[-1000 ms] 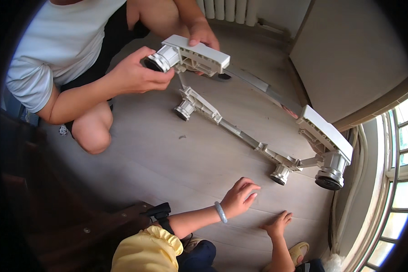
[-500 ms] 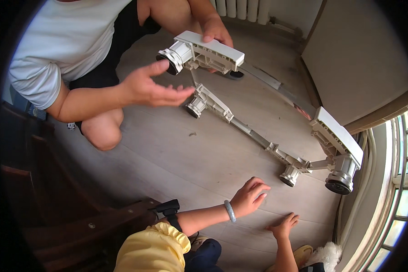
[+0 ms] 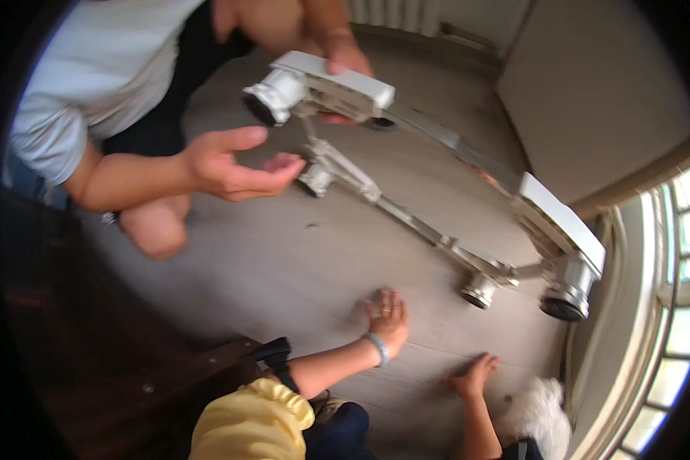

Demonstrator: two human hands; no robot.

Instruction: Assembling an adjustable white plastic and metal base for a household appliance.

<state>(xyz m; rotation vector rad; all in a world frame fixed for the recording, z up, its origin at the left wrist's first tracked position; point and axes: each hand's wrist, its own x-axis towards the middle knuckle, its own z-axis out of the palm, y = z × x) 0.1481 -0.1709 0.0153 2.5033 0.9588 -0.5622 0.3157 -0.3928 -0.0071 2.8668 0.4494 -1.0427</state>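
My left hand (image 3: pixel 389 322), with a pale bangle on the wrist, rests palm down on the wooden floor, fingers spread. Further right, my right hand (image 3: pixel 475 377) is also down on the floor, its fingers stretched out and holding nothing. Beyond both hands is an adjustable appliance base frame (image 3: pixel 410 220): white corner blocks on round black-soled feet, joined by metal bars. Its near foot (image 3: pixel 479 291) is closest to my hands, not touched by them. A person opposite grips the far white block (image 3: pixel 337 83) with one hand; their other hand (image 3: pixel 234 165) is held palm up beside it.
Dark wooden furniture (image 3: pixel 146 387) stands at the lower left. A large pale panel (image 3: pixel 598 100) is at the upper right, a window (image 3: pixel 678 337) along the right edge. A white fluffy thing (image 3: pixel 540 414) lies beside my right arm. A radiator (image 3: pixel 395 14) is at the back.
My left hand has gone from half curled to flat on the floor, a little to the left. The other person's free hand has curled its fingers. The whole view has shifted slightly.
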